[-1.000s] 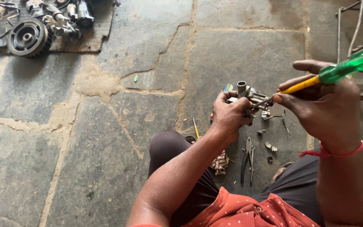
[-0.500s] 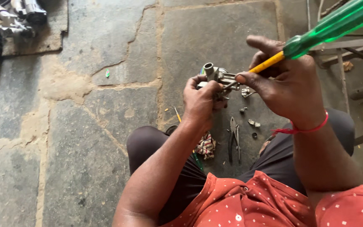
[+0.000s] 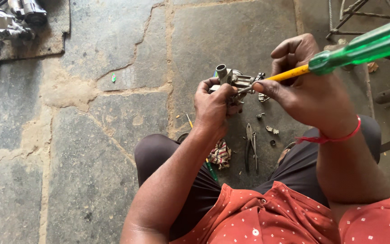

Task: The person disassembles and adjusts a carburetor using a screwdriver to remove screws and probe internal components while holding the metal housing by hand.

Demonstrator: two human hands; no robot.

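Person is sitting on a stone-slab floor (image 3: 91, 171), knees apart, working over the gap between the legs.

Left hand (image 3: 213, 106) is closing around a small grey metal carburettor body (image 3: 233, 81), fingers wrapped tight on its near side, holding it up above the floor in the middle of the view. A short round tube on the part is pointing upward at its far left corner.

Right hand (image 3: 305, 90) is gripping a screwdriver (image 3: 339, 56) with a translucent green handle and a yellow collar; fingers are pinching the shank near the collar while the handle is running off to the far right edge. The metal tip is touching the right side of the carburettor body. A red thread band (image 3: 335, 135) is sitting on the right wrist.

On the floor between the legs: pliers (image 3: 250, 147) lying with the nose pointing away, a crumpled patterned rag (image 3: 220, 153) just left of them, a few small loose metal bits (image 3: 271, 131) to the right.

Far left corner: an engine assembly (image 3: 5, 22) is resting on a dark mat (image 3: 50, 36), well apart from the hands.
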